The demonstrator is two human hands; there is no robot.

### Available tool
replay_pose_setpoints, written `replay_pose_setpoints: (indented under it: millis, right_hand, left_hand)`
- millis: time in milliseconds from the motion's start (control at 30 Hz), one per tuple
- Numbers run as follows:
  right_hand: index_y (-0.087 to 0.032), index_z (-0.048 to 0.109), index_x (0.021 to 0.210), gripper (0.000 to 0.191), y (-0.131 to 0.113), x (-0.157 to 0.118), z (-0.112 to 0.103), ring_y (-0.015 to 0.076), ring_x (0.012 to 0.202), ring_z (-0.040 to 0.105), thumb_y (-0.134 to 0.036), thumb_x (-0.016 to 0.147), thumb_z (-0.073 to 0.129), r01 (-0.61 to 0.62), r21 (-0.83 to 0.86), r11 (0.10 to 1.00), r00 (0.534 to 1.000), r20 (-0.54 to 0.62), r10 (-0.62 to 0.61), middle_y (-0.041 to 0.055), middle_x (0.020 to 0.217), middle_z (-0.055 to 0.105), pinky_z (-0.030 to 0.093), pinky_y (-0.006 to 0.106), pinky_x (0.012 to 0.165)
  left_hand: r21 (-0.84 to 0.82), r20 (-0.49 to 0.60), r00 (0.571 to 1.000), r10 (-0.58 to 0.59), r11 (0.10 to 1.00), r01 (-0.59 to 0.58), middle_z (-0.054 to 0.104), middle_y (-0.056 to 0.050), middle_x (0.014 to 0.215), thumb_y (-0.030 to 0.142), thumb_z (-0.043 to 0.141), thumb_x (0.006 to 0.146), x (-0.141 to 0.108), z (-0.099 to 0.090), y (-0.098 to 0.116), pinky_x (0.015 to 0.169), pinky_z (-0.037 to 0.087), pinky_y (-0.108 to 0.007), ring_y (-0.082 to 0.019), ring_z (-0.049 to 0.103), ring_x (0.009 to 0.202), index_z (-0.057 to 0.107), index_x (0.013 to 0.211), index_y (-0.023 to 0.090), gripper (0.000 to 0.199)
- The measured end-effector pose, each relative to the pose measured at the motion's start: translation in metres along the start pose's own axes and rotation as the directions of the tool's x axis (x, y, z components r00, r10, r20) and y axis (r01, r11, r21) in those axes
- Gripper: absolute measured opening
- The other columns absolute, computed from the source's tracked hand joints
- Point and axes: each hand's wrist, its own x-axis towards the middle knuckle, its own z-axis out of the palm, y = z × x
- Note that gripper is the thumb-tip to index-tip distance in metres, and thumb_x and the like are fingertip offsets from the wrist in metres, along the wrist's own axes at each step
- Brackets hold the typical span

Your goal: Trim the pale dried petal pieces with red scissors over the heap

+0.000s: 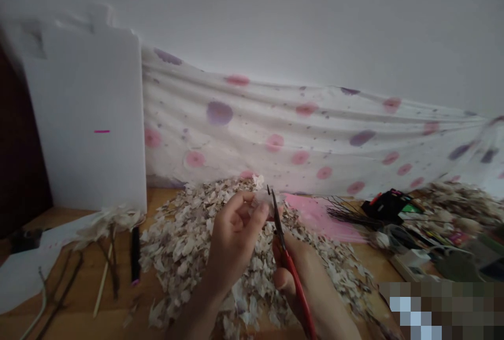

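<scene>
My left hand (239,229) is closed, with thumb and fingertips pinching a thin, whitish, petal-like piece (263,196). In my right hand (313,271) is a pair of scissors (293,272) with red handles and dark blades. The blades point up and away from me, slightly apart at the tips, beside the pinched piece; whether they touch it I cannot tell. Under and around both hands spreads a big heap of dry, pale petal-like flakes (185,250) on the wooden table (118,321).
A white board (90,114) stands at left; before it are a pale dried flower (110,222), a black marker (135,256), thin sticks (103,282) and paper (27,277). A pink sheet (326,216), dark twigs (346,214) and clutter (433,240) lie right. Spotted cloth (252,119) hangs behind.
</scene>
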Motion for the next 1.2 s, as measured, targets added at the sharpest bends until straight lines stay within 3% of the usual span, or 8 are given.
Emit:
replay_pose_setpoints:
  millis: [233, 500, 633, 767, 967, 1200]
  right_hand:
    - [-0.019, 0.037, 0.068, 0.085, 0.0, -0.001, 0.002, 0.0113, 0.055, 0.027, -0.103, 0.061, 0.027, -0.033, -0.028, 0.999, 0.999, 0.017, 0.033, -0.0029, 0.06, 0.039, 0.019, 0.023, 0.05]
    - [-0.02, 0.037, 0.064, 0.085, -0.003, 0.002, -0.003, 0.0112, 0.053, 0.029, -0.104, 0.057, 0.028, -0.067, -0.032, 0.997, 0.997, 0.034, 0.069, -0.0032, 0.056, 0.04, 0.022, 0.022, 0.049]
    - [-0.021, 0.035, 0.063, 0.079, -0.004, 0.005, -0.006, 0.0111, 0.054, 0.029, -0.099, 0.061, 0.045, -0.123, -0.038, 0.992, 0.988, 0.086, 0.126, -0.004, 0.056, 0.038, 0.022, 0.022, 0.048]
    - [-0.02, 0.038, 0.064, 0.067, -0.005, 0.007, -0.014, 0.0119, 0.056, 0.032, -0.084, 0.067, 0.06, -0.15, -0.06, 0.987, 0.981, 0.114, 0.156, -0.0039, 0.057, 0.038, 0.023, 0.022, 0.05]
    - [-0.018, 0.048, 0.074, 0.054, -0.012, 0.008, -0.025, 0.0144, 0.059, 0.036, -0.068, 0.064, 0.065, -0.187, -0.272, 0.944, 0.961, 0.149, 0.234, -0.0022, 0.061, 0.047, 0.026, 0.024, 0.052]
    - [-0.02, 0.042, 0.074, 0.058, -0.01, 0.008, -0.024, 0.0161, 0.06, 0.04, -0.075, 0.066, 0.06, -0.137, -0.315, 0.939, 0.969, 0.155, 0.193, -0.0004, 0.066, 0.05, 0.026, 0.025, 0.055]
  left_hand:
    - [0.117, -0.048, 0.998, 0.037, 0.993, -0.031, 0.052, 0.005, 0.063, 0.035, 0.064, 0.089, 0.0, -0.006, -0.004, 0.058, 0.042, -0.02, -0.011, 0.052, 0.06, 0.059, 0.082, 0.021, 0.016]
    - [0.18, -0.029, 0.999, 0.018, 0.984, -0.012, 0.055, 0.005, 0.062, 0.036, 0.064, 0.088, 0.003, -0.011, 0.001, 0.055, 0.039, -0.019, -0.01, 0.05, 0.057, 0.058, 0.079, 0.02, 0.019]
    - [0.153, -0.005, 1.0, -0.01, 0.988, 0.01, 0.061, 0.003, 0.064, 0.035, 0.065, 0.086, 0.004, -0.014, 0.003, 0.058, 0.042, -0.02, -0.012, 0.056, 0.06, 0.058, 0.08, 0.02, 0.018]
    - [0.198, -0.013, 1.0, 0.002, 0.98, 0.001, 0.054, 0.005, 0.06, 0.034, 0.064, 0.086, 0.005, -0.018, 0.005, 0.052, 0.036, -0.02, -0.01, 0.047, 0.054, 0.058, 0.076, 0.02, 0.018]
    - [0.257, 0.131, 0.991, 0.002, 0.966, -0.036, 0.051, 0.005, 0.063, 0.035, 0.062, 0.088, 0.008, -0.026, 0.004, 0.053, 0.035, -0.02, -0.01, 0.043, 0.057, 0.057, 0.077, 0.02, 0.019]
    - [0.303, 0.207, 0.978, -0.014, 0.952, -0.051, 0.058, 0.002, 0.071, 0.037, 0.061, 0.09, 0.009, -0.033, 0.003, 0.057, 0.038, -0.023, -0.012, 0.052, 0.066, 0.059, 0.081, 0.02, 0.019]
